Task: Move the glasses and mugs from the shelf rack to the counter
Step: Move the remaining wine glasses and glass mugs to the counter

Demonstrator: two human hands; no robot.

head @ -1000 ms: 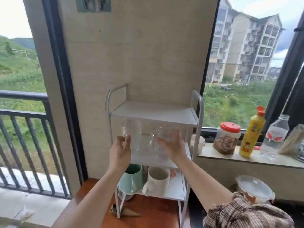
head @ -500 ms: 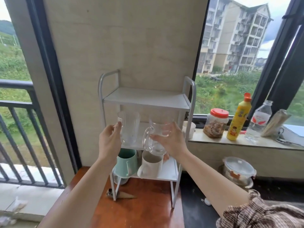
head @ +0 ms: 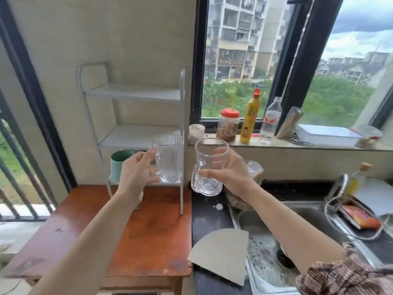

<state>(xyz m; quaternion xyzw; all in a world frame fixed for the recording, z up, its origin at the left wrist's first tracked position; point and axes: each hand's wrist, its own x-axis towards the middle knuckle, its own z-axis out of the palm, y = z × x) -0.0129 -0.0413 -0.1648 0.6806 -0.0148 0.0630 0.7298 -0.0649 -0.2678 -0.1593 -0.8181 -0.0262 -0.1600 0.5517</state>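
Observation:
My left hand (head: pixel 136 177) holds a ribbed clear glass mug (head: pixel 170 158) by its handle, in front of the white shelf rack (head: pixel 136 94). My right hand (head: pixel 231 173) grips a smooth clear glass mug (head: pixel 209 169) round its body, handle to the left, above the black counter (head: pixel 209 218) just right of the rack. The rack's top and middle shelves are bare. A green mug (head: pixel 119 165) stands on the bottom shelf, partly behind my left hand. The white mug is hidden.
The rack stands on a red-brown wooden table (head: pixel 153 233). A steel sink (head: pixel 308 237) lies right of the counter strip, a cardboard piece (head: pixel 221 254) at its edge. A lidded container (head: pixel 253 169) sits behind my right hand. Jar (head: pixel 228 125), yellow bottle (head: pixel 251 118) and water bottle (head: pixel 271 120) line the windowsill.
Both hands lifted the two glass mugs off the middle shelf and drew them out to the right. The view has turned right, showing the sink.

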